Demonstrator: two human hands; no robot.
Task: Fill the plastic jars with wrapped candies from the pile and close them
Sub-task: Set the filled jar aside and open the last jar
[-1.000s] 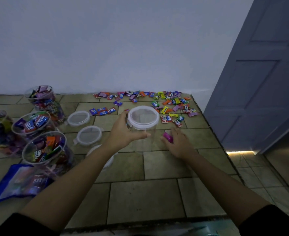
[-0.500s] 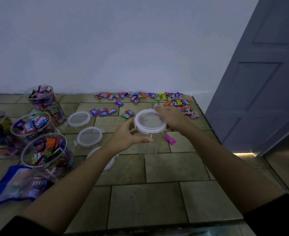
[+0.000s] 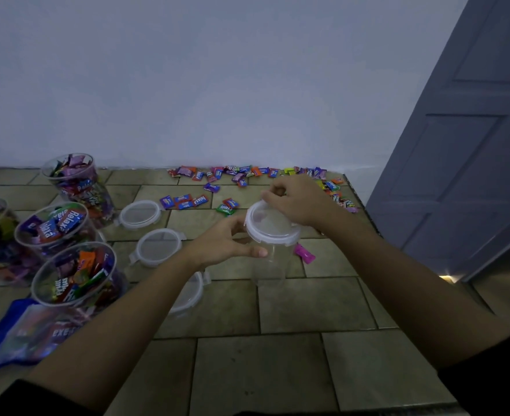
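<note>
Two hands are on the clear jar [image 3: 270,264], which stands in the middle of the desk [image 3: 277,370] and looks empty. Our left hand [image 3: 232,240] curls round its side and holds it. Our right hand [image 3: 295,202] pinches the far rim of its white lid [image 3: 265,225], so we think we are about to pull the lid off. The jar is light, so a hard tug could make it slip from our left hand or tip over. The lid could also pop off fast and fly away. A pink candy [image 3: 304,254] lies just to the right of the jar, and the desk ends not far past it, so a bump from our right arm could push the candy over the edge. The candy pile [image 3: 241,175] is behind the jar, by the wall [image 3: 247,85]. To the left of the jar are loose lids [image 3: 157,246] and full jars [image 3: 55,226] with no lids, and a swinging elbow could knock them. The tiles in front of the jar give us room.
</note>
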